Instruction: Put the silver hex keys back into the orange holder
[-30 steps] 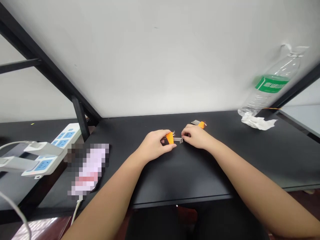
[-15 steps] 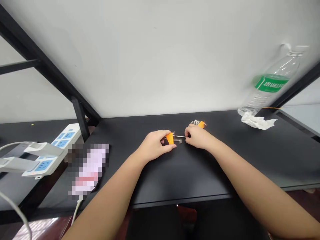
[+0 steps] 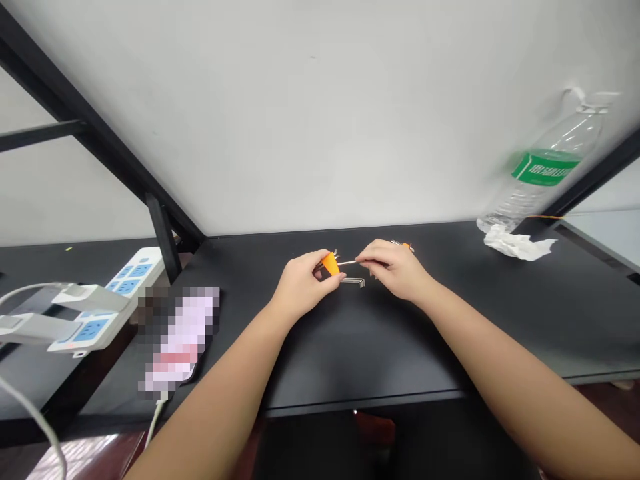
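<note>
My left hand (image 3: 303, 283) is closed on an orange hex key holder (image 3: 330, 264), pinched between thumb and fingers. Short metal ends stick out of its upper side. A thin hex key (image 3: 347, 263) spans the gap between the hands; my right hand (image 3: 397, 267) pinches its right end, while its left end meets the holder. Whether it sits inside a hole I cannot tell. Just below, loose L-shaped hex keys (image 3: 355, 282) lie together on the black table (image 3: 360, 347). Behind my right hand, a second orange holder (image 3: 407, 246) with keys is mostly hidden.
A clear bottle with a green label (image 3: 545, 168) leans by the wall at right, with crumpled tissue (image 3: 517, 243) at its base. To the left lie a phone (image 3: 185, 333) on a cable and a white power strip (image 3: 145, 257) with plugged-in chargers.
My left hand has shifted slightly left and up with the holder. The right hand has risen and turned, bringing its hex key up to the holder and covering more of the second holder.
</note>
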Demonstrator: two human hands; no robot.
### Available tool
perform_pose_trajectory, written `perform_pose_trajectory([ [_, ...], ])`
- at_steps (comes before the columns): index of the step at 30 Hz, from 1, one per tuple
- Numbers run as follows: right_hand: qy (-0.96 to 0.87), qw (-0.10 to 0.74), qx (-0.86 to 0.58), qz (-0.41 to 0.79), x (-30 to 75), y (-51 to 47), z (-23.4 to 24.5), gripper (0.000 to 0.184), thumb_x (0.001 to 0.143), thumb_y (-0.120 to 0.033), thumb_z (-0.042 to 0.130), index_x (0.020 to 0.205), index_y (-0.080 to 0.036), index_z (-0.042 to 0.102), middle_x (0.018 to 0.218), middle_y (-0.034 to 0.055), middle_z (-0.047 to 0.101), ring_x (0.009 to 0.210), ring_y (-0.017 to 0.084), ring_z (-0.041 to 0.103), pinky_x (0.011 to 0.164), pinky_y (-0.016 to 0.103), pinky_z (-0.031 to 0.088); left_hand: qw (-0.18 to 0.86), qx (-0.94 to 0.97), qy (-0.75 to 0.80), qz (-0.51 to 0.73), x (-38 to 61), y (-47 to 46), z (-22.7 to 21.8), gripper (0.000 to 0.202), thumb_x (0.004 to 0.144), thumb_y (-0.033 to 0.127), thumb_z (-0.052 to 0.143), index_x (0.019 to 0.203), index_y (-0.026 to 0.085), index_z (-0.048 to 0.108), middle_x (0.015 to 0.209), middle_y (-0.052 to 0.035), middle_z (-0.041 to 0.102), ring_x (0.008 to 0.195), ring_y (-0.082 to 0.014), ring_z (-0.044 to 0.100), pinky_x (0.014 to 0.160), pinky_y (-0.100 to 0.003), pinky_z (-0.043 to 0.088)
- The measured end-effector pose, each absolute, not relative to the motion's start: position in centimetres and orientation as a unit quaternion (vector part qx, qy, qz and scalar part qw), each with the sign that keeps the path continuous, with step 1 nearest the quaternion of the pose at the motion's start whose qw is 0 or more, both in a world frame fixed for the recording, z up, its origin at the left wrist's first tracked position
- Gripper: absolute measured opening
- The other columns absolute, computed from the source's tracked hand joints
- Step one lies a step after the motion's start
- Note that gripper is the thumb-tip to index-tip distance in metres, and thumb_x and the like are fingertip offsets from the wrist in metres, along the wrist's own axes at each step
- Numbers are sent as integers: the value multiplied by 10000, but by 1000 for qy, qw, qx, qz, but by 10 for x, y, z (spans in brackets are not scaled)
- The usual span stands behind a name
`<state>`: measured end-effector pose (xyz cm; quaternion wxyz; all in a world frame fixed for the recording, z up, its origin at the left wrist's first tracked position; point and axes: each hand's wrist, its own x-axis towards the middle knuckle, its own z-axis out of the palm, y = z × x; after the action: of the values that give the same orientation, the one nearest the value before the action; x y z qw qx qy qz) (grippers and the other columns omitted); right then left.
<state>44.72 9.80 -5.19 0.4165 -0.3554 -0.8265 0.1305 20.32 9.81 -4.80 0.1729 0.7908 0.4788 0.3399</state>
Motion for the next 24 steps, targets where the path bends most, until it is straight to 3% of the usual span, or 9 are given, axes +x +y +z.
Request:
perform_pose_trajectory([
  [12, -853, 409, -319, 54, 450, 97, -54, 271, 998, -101, 519, 1044, -216, 760, 965, 61, 659, 787, 151, 623, 676, 290, 525, 172, 825, 444, 305, 200, 98, -53, 389, 814, 425, 772, 1140, 225, 703, 814, 20, 660, 674, -134, 553, 666, -269, 459],
  [19, -862, 372, -323, 121, 449, 92, -49, 283, 1013, -125, 499, 1071, -213, 761, 969, 68, 639, 824, 161, 622, 729, 313, 542, 178, 823, 446, 304, 200, 99, -54, 317, 809, 426, 771, 1052, 232, 708, 767, 32, 641, 644, -126, 539, 642, -258, 440],
  [24, -853, 362, -340, 159, 450, 91, -48, 290, 1014, -152, 501, 1062, -244, 772, 960, 63, 641, 833, 174, 624, 745, 332, 547, 178, 822, 449, 301, 201, 98, -52, 358, 806, 431, 772, 1095, 231, 701, 794, 22, 652, 667, -135, 558, 664, -265, 446],
])
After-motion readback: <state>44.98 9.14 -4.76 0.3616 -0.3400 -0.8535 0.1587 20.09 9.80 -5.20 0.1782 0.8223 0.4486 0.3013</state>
